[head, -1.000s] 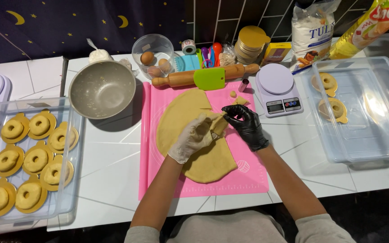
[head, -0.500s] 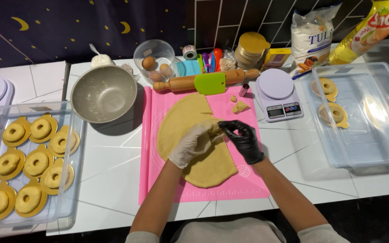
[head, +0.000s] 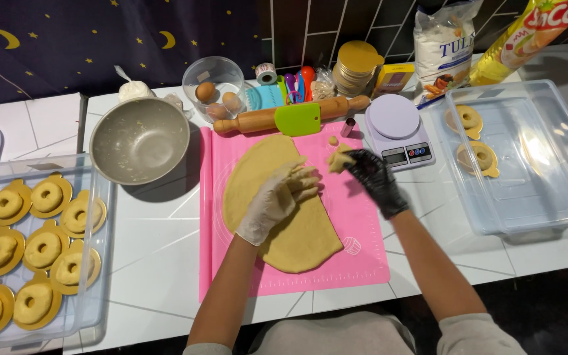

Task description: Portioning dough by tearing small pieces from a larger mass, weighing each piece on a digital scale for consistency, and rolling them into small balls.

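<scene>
A flat sheet of yellow dough lies on a pink silicone mat. My left hand, in a clear glove, rests on the dough sheet's upper part. My right hand, in a black glove, is lifted above the mat's right side and pinches a small scrap of dough. Another tiny dough bit lies on the mat near a small metal ring cutter.
A wooden rolling pin and green scraper lie behind the mat. A metal bowl stands left, a kitchen scale right. Clear trays with ring doughs sit at the far left and the right. Eggs, flour bag and jars stand at the back.
My right hand has lifted away from the dough sheet toward the upper right, carrying a small scrap of dough. My left hand stays on the sheet.
</scene>
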